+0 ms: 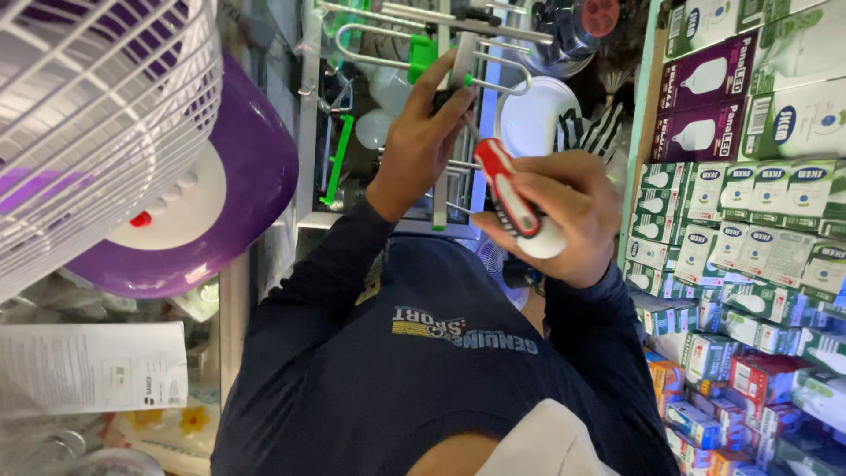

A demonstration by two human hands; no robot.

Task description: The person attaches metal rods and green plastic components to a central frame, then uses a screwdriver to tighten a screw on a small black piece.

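Step in hand, as I read it: working the driver on the metal piece, mid-engagement, nothing let go.

- Left hand: grip closed around the metal rod frame, fingers wrapped on its flat centre bar, next to the green plastic clip. It holds the frame up in front of the chest, off any surface.
- Right hand: grip closed on the red-and-white screwdriver, palm over the white butt end and thumb along the handle.
- Driver's long axis runs diagonally, butt low and toward the right hand, working end up and left toward the frame. The tip is hidden behind the left hand and the bar, so I can't tell if it's seated.
- Frame's centre bar runs roughly upright in view, with looped rods sticking out sideways at the top.

Next move calls for: tip square in its seat, push along the driver axis, left hand bracing the bar against twist. The loops give it leverage to swing.

Around: white-grilled fan with purple base to the left, stacked light-bulb boxes on shelves to the right, printed paper sheet lower left.
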